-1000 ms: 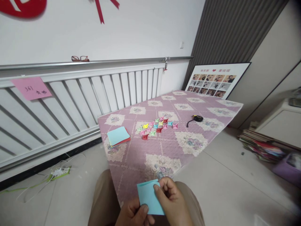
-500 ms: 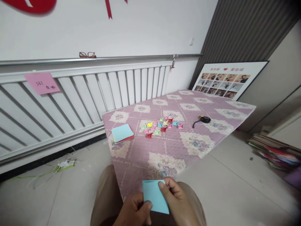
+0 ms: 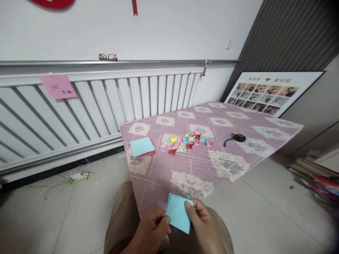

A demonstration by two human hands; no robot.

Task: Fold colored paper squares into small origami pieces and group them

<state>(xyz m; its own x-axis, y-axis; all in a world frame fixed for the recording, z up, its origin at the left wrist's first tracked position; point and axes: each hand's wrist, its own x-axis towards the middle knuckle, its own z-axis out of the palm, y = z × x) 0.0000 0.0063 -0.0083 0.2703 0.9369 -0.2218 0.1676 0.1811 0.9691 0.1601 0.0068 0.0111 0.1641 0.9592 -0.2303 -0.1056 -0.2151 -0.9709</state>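
A folded light blue paper [image 3: 179, 213] is held over my lap, near the front edge of the table. My left hand [image 3: 152, 231] pinches its lower left corner between thumb and fingers. My right hand [image 3: 202, 222] grips the upper right corner, thumb on top. On the table lies a stack of square papers [image 3: 142, 146], light blue on top with red and yellow edges below. To its right sits a group of several small folded paper pieces [image 3: 189, 140] in pink, red, green, yellow and blue.
The table [image 3: 164, 176] has a purple floral cloth. A black tape measure [image 3: 239, 137] lies on its right part. Behind are a white radiator [image 3: 111, 102], glasses [image 3: 108, 57] on a pipe and a leaning photo board [image 3: 265, 93]. A power strip [image 3: 79, 177] is on the floor.
The blue paper has turned clockwise a little in my hands, its upper left corner now pointing up. The view has shifted, so the surroundings appear further right.
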